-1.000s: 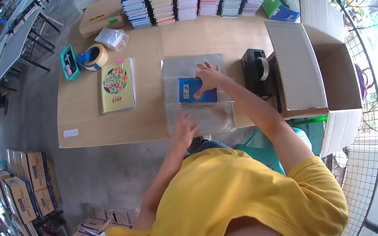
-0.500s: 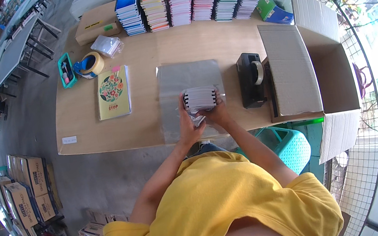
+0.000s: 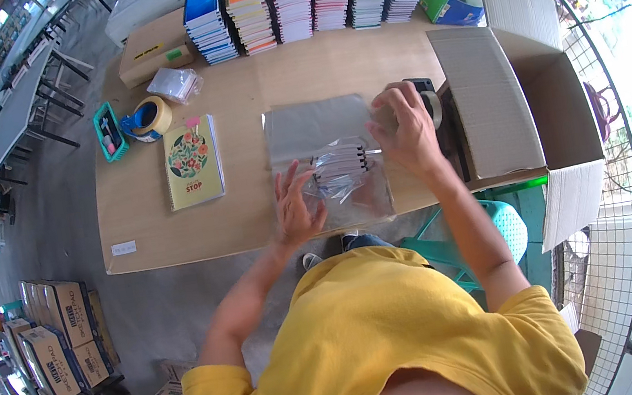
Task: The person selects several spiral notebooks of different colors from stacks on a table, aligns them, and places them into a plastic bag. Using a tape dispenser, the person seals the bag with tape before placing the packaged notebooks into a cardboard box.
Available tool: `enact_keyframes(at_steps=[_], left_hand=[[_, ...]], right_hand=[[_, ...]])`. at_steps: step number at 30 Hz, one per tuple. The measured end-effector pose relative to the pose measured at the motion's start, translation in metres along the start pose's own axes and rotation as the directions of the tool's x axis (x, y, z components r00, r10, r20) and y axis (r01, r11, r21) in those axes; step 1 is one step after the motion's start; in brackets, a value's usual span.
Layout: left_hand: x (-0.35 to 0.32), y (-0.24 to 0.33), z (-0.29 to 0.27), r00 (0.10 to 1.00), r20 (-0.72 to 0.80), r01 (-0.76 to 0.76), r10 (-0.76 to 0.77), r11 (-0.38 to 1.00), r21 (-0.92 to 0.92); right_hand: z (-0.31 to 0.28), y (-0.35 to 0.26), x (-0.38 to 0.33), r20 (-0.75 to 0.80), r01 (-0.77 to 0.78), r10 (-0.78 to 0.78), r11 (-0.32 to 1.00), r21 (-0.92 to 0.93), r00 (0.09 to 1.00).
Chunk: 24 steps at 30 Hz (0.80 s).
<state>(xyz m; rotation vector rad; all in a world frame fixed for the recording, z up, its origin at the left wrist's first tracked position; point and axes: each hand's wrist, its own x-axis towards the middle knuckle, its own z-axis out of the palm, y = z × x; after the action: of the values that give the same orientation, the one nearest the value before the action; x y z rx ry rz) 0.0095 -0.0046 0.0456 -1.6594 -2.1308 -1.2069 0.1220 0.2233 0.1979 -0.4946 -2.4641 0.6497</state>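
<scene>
A small stack of spiral-bound notebooks lies near the table's front edge, loosely covered by crinkled clear plastic. It rests on a pile of flat clear plastic sheets. My left hand is beside the stack's left side, fingers spread and open, close to the plastic. My right hand is raised to the right of the stack, fingers bent but apart, with nothing visible in them. It partly hides the black tape dispenser, whose tape roll shows beside the hand.
An open cardboard box stands at the right. Several notebook stacks in different colours line the back. A floral-covered notebook, tape rolls, a teal basket and a brown carton occupy the left. A green stool stands below.
Both hands have let go of the notebook stack, which now lies on the plastic sheets. My right hand has moved right and away to the tape dispenser; my left has opened and shifted left.
</scene>
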Motion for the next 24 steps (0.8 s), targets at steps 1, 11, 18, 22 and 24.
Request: enact_keyframes(at_steps=[1, 11, 18, 22, 24], left_hand=[[0.006, 0.002, -0.010, 0.996, 0.084, -0.029, 0.024, 0.998, 0.062], [-0.005, -0.010, 0.006, 0.998, -0.047, 0.025, -0.039, 0.961, -0.276], [0.018, -0.015, -0.016, 0.969, 0.239, -0.039, 0.061, 0.995, -0.096], [0.035, -0.025, -0.031, 0.889, 0.418, -0.215, 0.186, 0.976, 0.025], [0.045, -0.030, -0.037, 0.838, 0.496, -0.279, 0.228, 0.960, 0.028]], right_hand=[[-0.010, -0.009, 0.002, 0.137, 0.059, -0.064, 0.997, 0.041, 0.988], [0.009, -0.021, 0.029, -0.031, 0.190, -0.197, 0.970, -0.154, 0.980], [0.001, -0.009, 0.015, 0.772, 0.536, -0.236, 0.830, -0.156, 0.590], [0.014, 0.018, 0.020, 0.704, 0.562, -0.362, 0.825, -0.064, 0.611], [0.017, 0.021, 0.024, 0.706, 0.557, -0.396, 0.831, 0.002, 0.588]])
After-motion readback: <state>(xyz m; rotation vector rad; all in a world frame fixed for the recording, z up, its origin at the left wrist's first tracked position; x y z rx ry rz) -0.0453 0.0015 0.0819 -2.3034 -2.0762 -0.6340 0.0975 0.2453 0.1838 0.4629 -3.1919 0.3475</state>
